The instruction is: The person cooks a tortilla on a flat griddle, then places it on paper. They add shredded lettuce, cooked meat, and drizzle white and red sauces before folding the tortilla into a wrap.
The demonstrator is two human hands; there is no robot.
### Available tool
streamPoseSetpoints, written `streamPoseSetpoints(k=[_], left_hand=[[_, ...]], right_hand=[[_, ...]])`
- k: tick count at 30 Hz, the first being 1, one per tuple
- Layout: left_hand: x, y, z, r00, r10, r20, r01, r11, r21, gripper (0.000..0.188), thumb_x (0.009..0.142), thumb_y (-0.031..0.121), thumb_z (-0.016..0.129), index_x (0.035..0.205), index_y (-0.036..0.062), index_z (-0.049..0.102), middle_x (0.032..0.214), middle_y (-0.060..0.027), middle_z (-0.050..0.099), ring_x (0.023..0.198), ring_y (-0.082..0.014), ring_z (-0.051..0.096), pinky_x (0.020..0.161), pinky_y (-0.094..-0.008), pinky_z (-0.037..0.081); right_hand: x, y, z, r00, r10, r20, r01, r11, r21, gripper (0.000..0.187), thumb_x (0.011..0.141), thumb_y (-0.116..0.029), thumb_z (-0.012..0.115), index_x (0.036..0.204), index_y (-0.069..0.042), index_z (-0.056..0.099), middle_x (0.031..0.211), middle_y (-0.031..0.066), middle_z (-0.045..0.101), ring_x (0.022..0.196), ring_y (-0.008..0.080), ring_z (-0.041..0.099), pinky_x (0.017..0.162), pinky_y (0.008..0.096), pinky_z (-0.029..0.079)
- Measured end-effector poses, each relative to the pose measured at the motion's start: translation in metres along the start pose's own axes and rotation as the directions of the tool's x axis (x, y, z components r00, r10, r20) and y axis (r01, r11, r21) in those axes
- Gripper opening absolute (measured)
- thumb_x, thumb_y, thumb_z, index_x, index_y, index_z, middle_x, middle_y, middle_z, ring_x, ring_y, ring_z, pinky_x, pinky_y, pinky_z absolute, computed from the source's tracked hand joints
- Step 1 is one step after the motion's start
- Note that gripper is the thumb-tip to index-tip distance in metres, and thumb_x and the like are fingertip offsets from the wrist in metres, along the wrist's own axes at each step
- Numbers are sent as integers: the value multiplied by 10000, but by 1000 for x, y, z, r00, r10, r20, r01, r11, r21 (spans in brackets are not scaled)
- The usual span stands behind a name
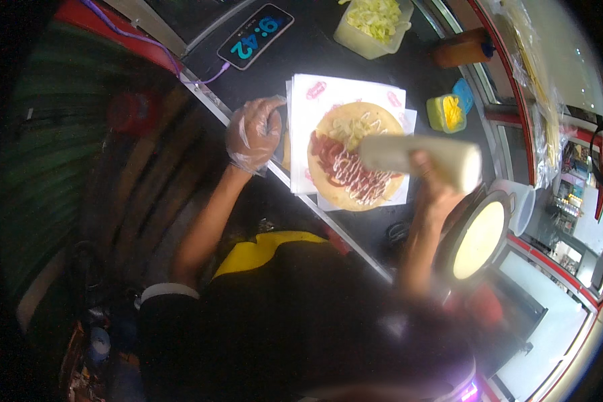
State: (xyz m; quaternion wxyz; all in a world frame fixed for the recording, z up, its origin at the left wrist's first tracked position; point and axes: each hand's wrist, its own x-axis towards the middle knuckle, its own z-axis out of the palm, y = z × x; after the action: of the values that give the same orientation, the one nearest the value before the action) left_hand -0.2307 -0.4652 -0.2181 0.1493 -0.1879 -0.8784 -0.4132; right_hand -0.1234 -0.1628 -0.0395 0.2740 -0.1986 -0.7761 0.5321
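Note:
My right hand, blurred by motion, grips a white squeeze bottle held tilted over a round flatbread. Strips of reddish sliced meat and pale shredded vegetable lie on the bread. White sauce runs over the fillings in zigzag lines. Under the bread are sheets of white printed paper. Just left of the paper, at the counter's edge, my left hand wears a clear plastic glove. Its fingers are curled in, and nothing shows in them.
A phone with a purple cable lies at the far left of the dark counter. Tubs of shredded lettuce and yellow strips stand farther back, near a reddish-brown bottle. At right, a round pan holds a pale yellow disc.

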Motion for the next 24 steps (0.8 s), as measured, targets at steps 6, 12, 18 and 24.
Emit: streamPoseSetpoints(k=[6, 12, 18, 24], left_hand=[[0, 0, -1, 1000, 10, 2, -10, 1000, 9, 298, 960, 37, 751, 1239, 127, 800, 1176, -128, 829, 1047, -393, 776, 935, -518, 618], [-1, -2, 2, 1000, -1, 8, 1, 1000, -7, 303, 968, 40, 756, 1254, 132, 793, 1180, -134, 825, 1091, -387, 780, 962, -518, 615], [0, -4, 3, 998, 46, -47, -49, 998, -47, 286, 973, 50, 742, 1244, 126, 793, 1198, -121, 832, 1088, -395, 780, 959, -525, 613], [-1, -5, 7, 998, 46, -36, -47, 999, -9, 278, 976, 45, 744, 1237, 128, 795, 1186, -117, 834, 1091, -385, 781, 963, -521, 610]], right_hand=[[1, -1, 23, 997, 66, -50, -65, 998, 20, 598, 712, -273, 1133, 1094, 34, 791, 1011, 114, 826, 859, 227, 783, 859, 374, 652], [4, 3, 20, 993, 119, -18, -114, 977, 180, 564, 691, -230, 1142, 1064, 36, 814, 963, 108, 835, 863, 222, 785, 866, 362, 631], [-1, 5, -5, 989, 138, -53, -130, 983, 132, 472, 735, -190, 1104, 1058, 6, 820, 969, 103, 842, 889, 212, 797, 875, 376, 642], [-9, 5, -40, 988, 116, -106, -101, 986, 136, 467, 760, -165, 1083, 1091, -3, 796, 969, 101, 829, 852, 203, 779, 848, 382, 639]])
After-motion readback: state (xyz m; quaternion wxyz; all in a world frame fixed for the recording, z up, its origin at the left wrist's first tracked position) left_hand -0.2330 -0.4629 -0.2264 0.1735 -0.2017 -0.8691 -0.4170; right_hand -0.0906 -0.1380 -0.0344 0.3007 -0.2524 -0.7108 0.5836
